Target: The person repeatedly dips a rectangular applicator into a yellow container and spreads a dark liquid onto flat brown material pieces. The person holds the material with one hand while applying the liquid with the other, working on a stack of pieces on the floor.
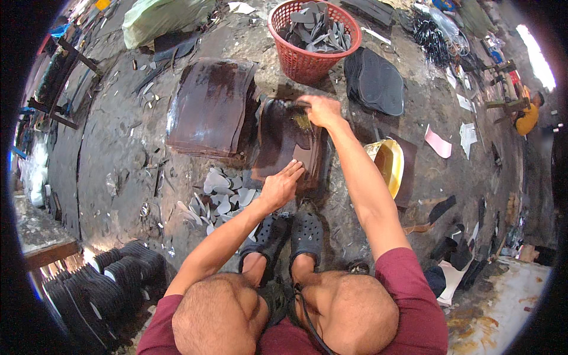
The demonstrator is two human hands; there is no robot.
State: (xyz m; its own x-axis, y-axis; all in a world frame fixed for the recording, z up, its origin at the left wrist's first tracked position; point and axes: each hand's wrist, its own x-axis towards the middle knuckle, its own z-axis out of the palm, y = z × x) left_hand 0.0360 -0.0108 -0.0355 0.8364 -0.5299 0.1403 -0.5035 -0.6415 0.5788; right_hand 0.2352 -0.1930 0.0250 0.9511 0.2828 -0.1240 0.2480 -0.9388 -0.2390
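Observation:
Between my feet and the red basket lies a stack of dark brown, glossy sheets [278, 133]. My left hand [280, 187] rests on its near part, fingers stretched out, the tips on a smooth grey-brown piece [303, 155]. At the stack's far edge my right hand [322, 110] is closed and a little smeared by motion. What its fingers hold is mostly hidden; a dark edge shows beside them. A wet, yellowish patch [303, 121] glistens on the top sheet just below that hand.
A larger stack of brown sheets [210, 106] lies left. The red plastic basket [313, 62] holds grey cut pieces; more grey pieces [222, 195] lie loose nearby. Black sole-shaped sheets [378, 83] and a yellow-lined container [395, 168] stand right. Black soles [97, 296] line the lower left.

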